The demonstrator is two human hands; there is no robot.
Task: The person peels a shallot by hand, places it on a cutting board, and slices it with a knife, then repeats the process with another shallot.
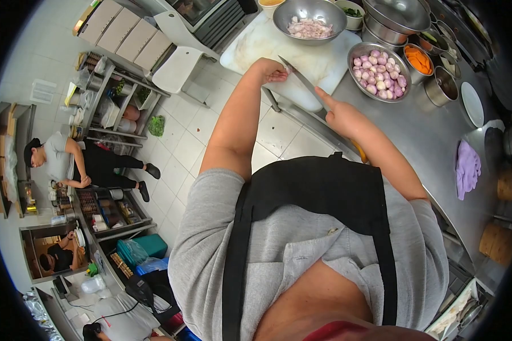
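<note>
Kitchen knife (304,80), likely stiff, best held by its handle, is gripped in the right hand (340,116); left hand (271,71) curls, contents unclear.

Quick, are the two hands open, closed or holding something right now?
Left hand: curled near the knife; can't tell whether it holds anything.
Right hand: closed, holding the knife.

Bright kitchen, and it's packed along the edges!
Here's the pale tiled floor (281,139), a white chair (179,67) standing on it, loaded metal shelving (123,108) just beyond, a white wall (40,63), and over here, a gleaming steel counter (429,142).
</note>
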